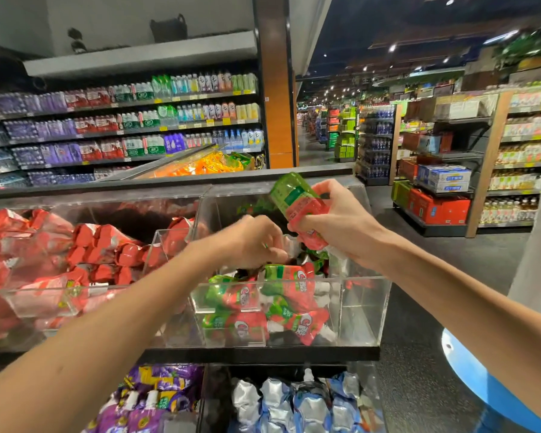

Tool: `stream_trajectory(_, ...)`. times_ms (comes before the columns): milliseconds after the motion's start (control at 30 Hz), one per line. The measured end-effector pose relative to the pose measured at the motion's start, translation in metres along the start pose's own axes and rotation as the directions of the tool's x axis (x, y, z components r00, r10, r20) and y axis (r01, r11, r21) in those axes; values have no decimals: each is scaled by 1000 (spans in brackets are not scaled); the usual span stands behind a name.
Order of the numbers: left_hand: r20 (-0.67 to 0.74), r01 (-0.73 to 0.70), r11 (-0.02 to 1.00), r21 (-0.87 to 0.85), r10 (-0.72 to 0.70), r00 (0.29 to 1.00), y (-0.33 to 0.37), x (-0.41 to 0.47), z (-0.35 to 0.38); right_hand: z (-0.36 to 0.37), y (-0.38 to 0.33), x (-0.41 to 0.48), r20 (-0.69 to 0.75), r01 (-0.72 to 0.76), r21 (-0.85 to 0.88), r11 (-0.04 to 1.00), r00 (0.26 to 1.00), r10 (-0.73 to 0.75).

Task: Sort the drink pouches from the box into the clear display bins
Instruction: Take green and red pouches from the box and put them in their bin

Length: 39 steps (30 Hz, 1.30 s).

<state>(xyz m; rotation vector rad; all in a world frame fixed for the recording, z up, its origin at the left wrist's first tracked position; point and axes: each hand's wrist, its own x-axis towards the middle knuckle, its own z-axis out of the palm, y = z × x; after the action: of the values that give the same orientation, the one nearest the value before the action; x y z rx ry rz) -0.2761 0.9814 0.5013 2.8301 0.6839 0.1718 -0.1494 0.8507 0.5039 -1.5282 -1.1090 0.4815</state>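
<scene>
Tight in the right hand (334, 223) sits a bunch (294, 198) of green-and-red pouches. The fingers are closed round its lower end, and the bunch is tilted above the back of the bin (366, 307) at the right end of the upper tier. The left hand (253, 242) reaches down into the same bin with its fingers curled among the pile (263, 304). It is blurred, so I cannot tell whether it pinches a pouch or only pushes the heap about.

That pile is the same green-and-red kind. It lies heaped against the front wall, with bare space showing at the bin's right side. The neighbouring bin (44, 303) to the left is well stocked with red pouches (100, 245). On the tier below, purple pouches (156, 398) and blue-and-silver ones (294, 404) fill their own compartments, and orange packs (200, 165) sit in a bin behind.

Judging by this, the sorting looks well along, since each colour in view lies with its own kind. The bunch in hand has yet to go down, and this bin could take more. The box is out of sight, so I cannot say how much stock remains.
</scene>
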Motion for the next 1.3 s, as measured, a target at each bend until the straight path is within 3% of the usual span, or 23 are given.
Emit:
stream_trajectory(100, -151, -1, 981, -192, -29, 988, -13, -24, -43, 2, -1, 2, 101, 48, -140, 989, 994, -34)
stream_trajectory(200, -121, -101, 937, -333, 64, 991, -19, -46, -62, 16, -1, 9, 202, 97, -267, 959, 978, -43)
stream_trajectory(267, -76, -100, 967, -236, 84, 994, -24, -48, -57, 30, -3, 16, 255, 112, -306, 946, 967, -32)
stream_trajectory(367, -119, 27, 999, -40, -32, 992, -37, -47, -48, 54, -6, 23, 290, 141, -338, 930, 956, -40)
stream_trajectory(500, -26, 144, 988, 53, -143, 989, -56, -48, -43, 78, 1, 31, 331, 224, -487, 844, 942, -59)
stream_trajectory(667, 78, 168, 948, 271, -195, 978, -59, -37, -21, 84, 11, 34, 420, 327, -593, 736, 905, -64)
stream_trajectory(800, 158, 236, 941, 244, -279, 947, -55, -37, -7, 86, 24, 40, 465, 380, -624, 683, 883, -67)
stream_trajectory(900, 93, 272, 936, 222, -298, 950, -53, -39, -3, 81, 29, 45, 476, 396, -643, 655, 877, -63)
stream_trajectory(1033, -127, 305, 944, 125, -289, 949, -41, -59, 5, 69, 32, 31, 416, 404, -578, 709, 893, -170)
stream_trajectory(1100, -278, 287, 958, 15, -271, 922, -33, -73, 6, 55, 31, 12, 303, 410, -477, 778, 907, -292)
stream_trajectory(1200, -545, 229, 970, 81, -149, 825, -4, -89, 16, 25, 33, -40, 80, 438, -333, 835, 895, -438)
stream_trajectory(1233, -595, 155, 987, 52, -94, 798, 12, -94, 24, 15, 39, -62, 22, 430, -305, 850, 895, -445)
stream_trajectory(1300, -572, -58, 982, -182, -57, 819, 53, -103, 46, -3, 59, -112, -94, 381, -275, 883, 903, -419)
